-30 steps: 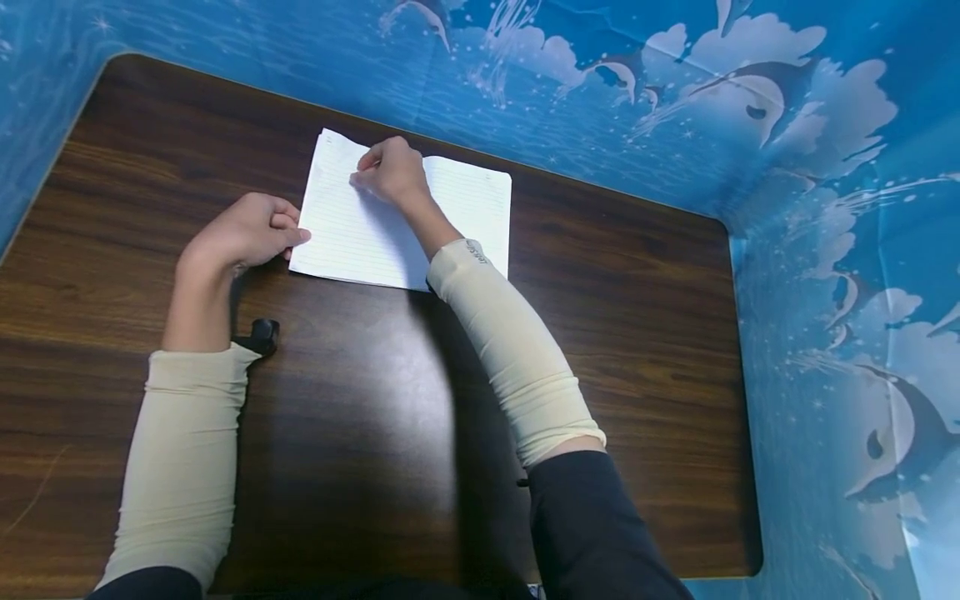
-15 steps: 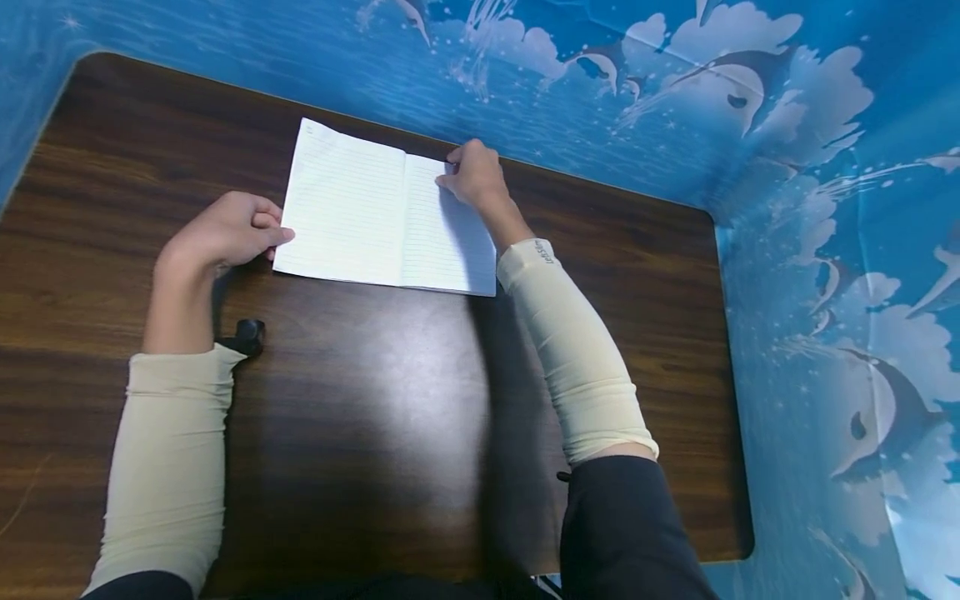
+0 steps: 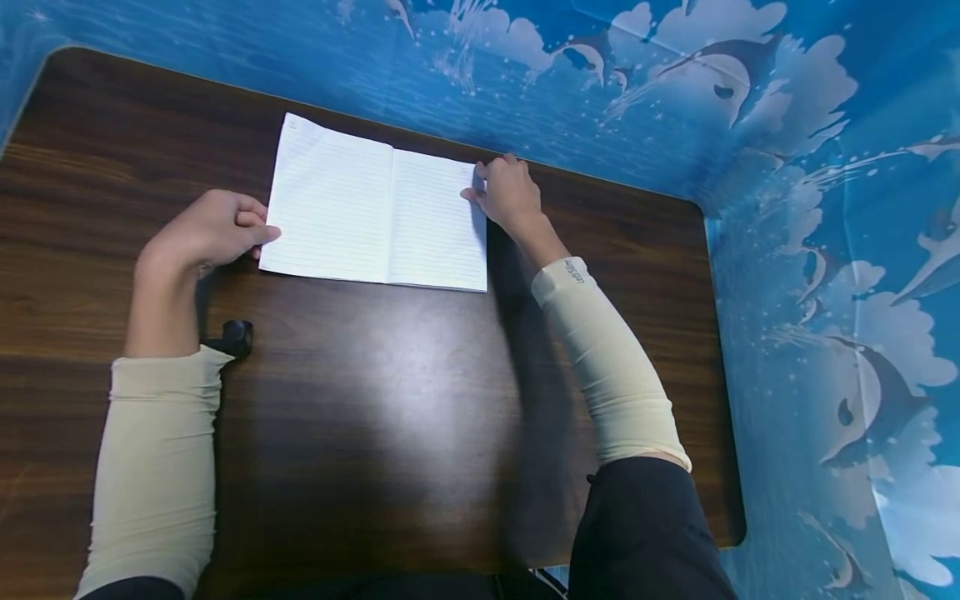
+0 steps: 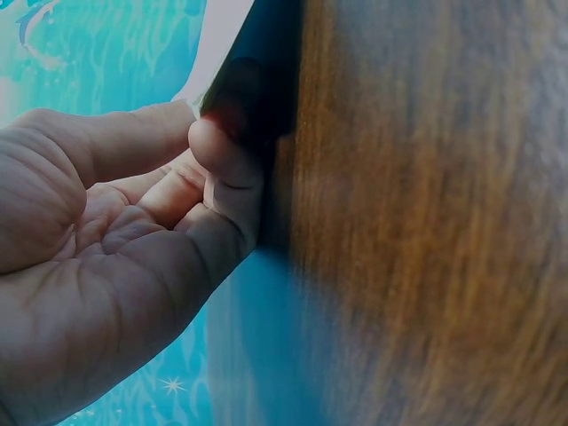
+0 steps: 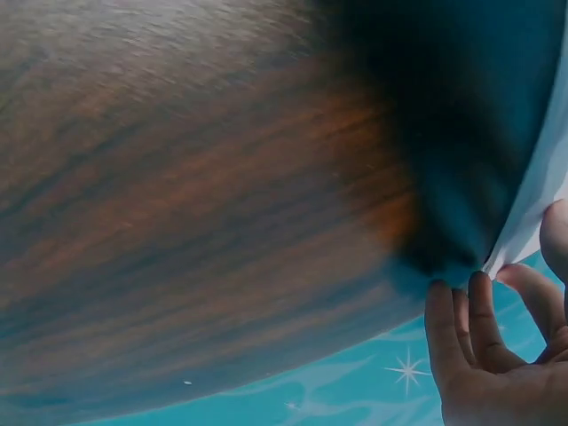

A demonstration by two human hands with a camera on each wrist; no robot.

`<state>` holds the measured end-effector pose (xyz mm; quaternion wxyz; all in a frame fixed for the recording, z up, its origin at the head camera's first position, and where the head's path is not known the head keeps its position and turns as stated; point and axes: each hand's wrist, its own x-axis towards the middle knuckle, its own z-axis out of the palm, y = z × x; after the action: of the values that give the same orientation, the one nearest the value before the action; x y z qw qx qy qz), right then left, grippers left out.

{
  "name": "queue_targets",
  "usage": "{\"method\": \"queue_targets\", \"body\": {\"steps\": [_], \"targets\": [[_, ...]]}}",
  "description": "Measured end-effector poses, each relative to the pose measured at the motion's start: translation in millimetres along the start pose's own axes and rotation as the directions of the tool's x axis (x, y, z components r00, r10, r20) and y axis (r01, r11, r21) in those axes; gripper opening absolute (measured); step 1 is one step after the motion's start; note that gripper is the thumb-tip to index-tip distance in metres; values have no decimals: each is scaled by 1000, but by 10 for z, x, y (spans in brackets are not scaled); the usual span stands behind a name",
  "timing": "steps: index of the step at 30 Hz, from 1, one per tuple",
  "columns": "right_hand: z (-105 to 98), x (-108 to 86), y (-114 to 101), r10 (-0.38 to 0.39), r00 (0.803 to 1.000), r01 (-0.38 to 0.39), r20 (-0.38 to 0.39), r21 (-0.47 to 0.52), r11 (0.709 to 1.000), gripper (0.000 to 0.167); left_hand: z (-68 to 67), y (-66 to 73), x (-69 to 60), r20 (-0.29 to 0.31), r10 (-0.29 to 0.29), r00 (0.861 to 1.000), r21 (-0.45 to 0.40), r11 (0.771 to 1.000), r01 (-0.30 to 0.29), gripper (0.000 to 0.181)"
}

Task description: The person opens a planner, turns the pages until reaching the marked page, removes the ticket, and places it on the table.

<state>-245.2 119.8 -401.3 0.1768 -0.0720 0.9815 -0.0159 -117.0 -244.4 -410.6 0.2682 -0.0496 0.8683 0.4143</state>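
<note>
"Where is the book (image 3: 330, 200) in relation to the hands?"

"Between them. It lies spread on the table (image 3: 390, 467), lined pages up. The left hand (image 3: 210, 229) is at its left edge, and the right hand (image 3: 512, 196) is at its far right corner."

"How does the left one hold it?"

"In a pinch: left thumb (image 3: 272, 234) on the page, fingertips tucked beneath the edge. The other fingers fold in toward the palm. I'd say that grip anchors this side so the book can't slide or close."

"And the right?"

"Nearly straight fingers, brought together only at the tips. Seen from the right wrist, the page corner sits between them. The right thumb (image 3: 472, 195) rests on the paper, so I take it for a light pinch, perhaps to keep that page flat."

"Why hold opposite sides?"

"Probably to keep the two halves spread. The fold runs roughly midway between the hands, and neither covers the writing lines much."

"What's just past the right hand?"

"The table's far edge, then a blue cloth (image 3: 795, 275) printed with dolphins."

"And the black piece (image 3: 238, 337)?"

"By the left wrist, nearer the person than the left hand, at the sleeve's (image 3: 161, 450) end. Presumably it's the wrist camera's mount."
</note>
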Motion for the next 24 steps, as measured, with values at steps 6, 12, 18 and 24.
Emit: {"method": "queue_targets", "body": {"steps": [6,12,18,24], "targets": [[50,-28,27,-24,999,25,-32,31,999,48,-3,0,4,2,-6,1000,-3,1000,6,43],[94,-34,23,-19,999,20,-34,32,999,46,1,-2,-3,-5,-16,1000,10,1000,16,45],[142,-4,67,-85,993,95,-88,125,988,39,2,-2,-14,-9,-9,1000,12,1000,9,43],[241,1,111,-129,978,169,-167,260,951,35,8,5,-21,-11,-13,1000,16,1000,13,45]]}}
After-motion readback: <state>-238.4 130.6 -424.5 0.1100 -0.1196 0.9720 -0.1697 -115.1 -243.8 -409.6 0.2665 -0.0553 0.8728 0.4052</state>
